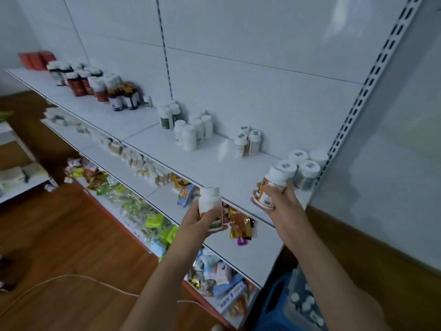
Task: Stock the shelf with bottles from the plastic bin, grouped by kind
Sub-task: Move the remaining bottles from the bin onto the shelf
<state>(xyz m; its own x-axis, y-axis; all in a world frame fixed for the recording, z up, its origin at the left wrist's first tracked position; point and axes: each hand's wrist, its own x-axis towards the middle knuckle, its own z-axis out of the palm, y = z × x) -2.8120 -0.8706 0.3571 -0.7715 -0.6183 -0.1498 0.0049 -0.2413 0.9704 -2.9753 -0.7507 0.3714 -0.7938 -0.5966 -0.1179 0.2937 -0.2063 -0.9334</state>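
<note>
Head view: the left hand [205, 217] holds a white bottle [210, 206] with its fingers [222, 226] curled round the lower body and the thumb across the front, so the smooth white cap stands clear above the fingers, in front of the edge of the top shelf [214, 163]. The right hand [282, 199] holds a second bottle [270, 187], tilted with its cap toward the shelf's right end; its fingers [256, 189] wrap the orange-and-white label from behind and the ribbed white cap sticks out beyond them. Just past that cap, touching or nearly so, stands a cluster of white-capped bottles [306, 172] with small square stickers on the lids, hard against the slotted metal upright. Farther left of the fingers on the glossy white shelf stand three like bottles with orange labels [248, 142], then plain white round bottles [193, 132], then dark brown and red ones [100, 84]. The printing on every label is too blurred to read. Below the right forearm, a clear plastic bin [307, 304] on a blue stool holds more white-capped bottles. Lower shelves carry crinkly foil packets [239, 225] and small boxes.
</note>
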